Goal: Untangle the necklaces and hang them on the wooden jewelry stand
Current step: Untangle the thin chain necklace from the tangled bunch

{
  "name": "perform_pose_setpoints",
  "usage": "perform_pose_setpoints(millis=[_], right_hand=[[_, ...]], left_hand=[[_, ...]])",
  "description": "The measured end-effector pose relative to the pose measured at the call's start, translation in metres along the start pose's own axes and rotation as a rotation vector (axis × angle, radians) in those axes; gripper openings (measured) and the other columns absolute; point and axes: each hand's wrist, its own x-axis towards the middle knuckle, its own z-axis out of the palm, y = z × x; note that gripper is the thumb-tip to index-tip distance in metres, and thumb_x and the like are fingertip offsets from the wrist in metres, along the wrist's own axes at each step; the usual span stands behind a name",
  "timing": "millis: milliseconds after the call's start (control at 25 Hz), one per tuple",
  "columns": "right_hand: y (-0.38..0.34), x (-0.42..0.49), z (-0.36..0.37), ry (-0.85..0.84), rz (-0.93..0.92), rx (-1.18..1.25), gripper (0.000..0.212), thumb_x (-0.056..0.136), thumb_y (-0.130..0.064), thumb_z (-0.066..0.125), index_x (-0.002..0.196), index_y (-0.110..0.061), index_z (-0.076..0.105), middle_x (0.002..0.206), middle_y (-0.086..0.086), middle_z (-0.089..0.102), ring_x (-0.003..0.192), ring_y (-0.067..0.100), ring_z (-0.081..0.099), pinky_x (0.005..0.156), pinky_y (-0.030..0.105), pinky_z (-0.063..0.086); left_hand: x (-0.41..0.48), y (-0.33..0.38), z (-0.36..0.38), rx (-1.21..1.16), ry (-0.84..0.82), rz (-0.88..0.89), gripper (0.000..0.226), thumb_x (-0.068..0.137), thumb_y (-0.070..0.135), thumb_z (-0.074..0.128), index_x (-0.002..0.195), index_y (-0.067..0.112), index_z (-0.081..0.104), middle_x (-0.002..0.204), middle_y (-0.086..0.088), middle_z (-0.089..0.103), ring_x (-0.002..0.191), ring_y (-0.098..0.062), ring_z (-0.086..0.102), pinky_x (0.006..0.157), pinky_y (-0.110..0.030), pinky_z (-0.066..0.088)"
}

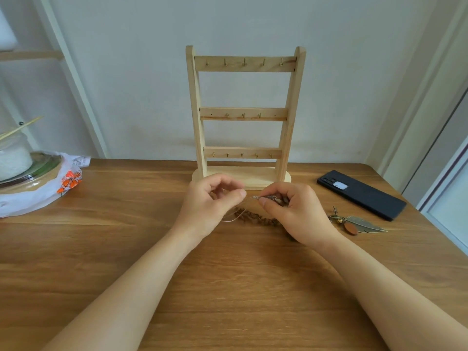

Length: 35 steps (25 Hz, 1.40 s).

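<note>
Table: wooden.
Jewelry stand: stood centre, rear.
Bead necklace: lay before it.
Phone: lay right.
Leaf pendant: lay beside phone.
Plastic bag: lay left.

A black smartphone lies face down on the right of the wooden table. At the left edge a white plastic bag with orange print sits under a clear lidded container. A thin wooden stick juts above it.
</note>
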Motion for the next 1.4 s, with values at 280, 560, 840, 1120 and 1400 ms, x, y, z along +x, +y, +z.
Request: perform_pose_setpoints(millis=[280,560,840,1120,1400], right_hand=[[-0.002,-0.002,0.003,-0.037,-0.039,-0.017,0.005,0.091,-0.022,0.072,0.093,-0.023,0.076,0.067,0.004,0.068,0.059,0.016,0.057,0.056,0.026,0.046],[-0.003,0.0,0.004,-0.053,-0.023,0.008,0.005,0.092,-0.022,0.071,0.092,-0.021,0.075,0.065,0.006,0.066,0.054,0.008,0.051,0.054,0.021,0.041],[-0.001,-0.002,0.004,-0.025,-0.015,0.004,0.004,0.092,-0.022,0.07,0.091,-0.022,0.074,0.064,0.012,0.061,0.054,0.009,0.046,0.054,0.023,0.039],[0.009,0.005,-0.007,0.099,0.122,0.008,0.008,0.094,-0.017,0.068,0.088,-0.017,0.074,0.058,-0.002,0.05,0.05,0.003,0.042,0.054,0.009,0.038],[0.006,0.005,-0.005,0.068,0.128,0.04,0.008,0.095,-0.021,0.068,0.091,-0.017,0.074,0.059,-0.004,0.048,0.05,0.002,0.041,0.054,0.009,0.038]], left_hand=[[-0.005,-0.005,0.01,0.338,0.025,0.235,0.013,0.082,0.014,0.081,0.088,0.026,0.082,0.077,0.017,0.074,0.074,-0.004,0.067,0.061,-0.009,0.045],[-0.003,0.005,0.019,-0.085,0.055,-0.133,0.016,0.089,0.004,0.065,0.078,0.013,0.072,0.064,0.011,0.063,0.057,0.001,0.052,0.054,-0.01,0.04],[-0.005,0.001,0.017,0.159,-0.245,-0.026,0.016,0.087,0.01,0.057,0.074,0.02,0.056,0.068,0.012,0.05,0.06,-0.003,0.043,0.06,-0.016,0.038],[0.001,0.004,0.0,-0.612,-0.065,-0.212,0.008,0.066,0.02,0.043,0.06,0.018,0.037,0.076,-0.003,0.039,0.079,-0.021,0.036,0.08,-0.037,0.031],[0.009,0.001,-0.008,-0.833,0.421,-0.455,0.015,0.089,0.017,0.052,0.074,0.016,0.053,0.074,0.002,0.056,0.074,-0.015,0.053,0.073,-0.027,0.042]])
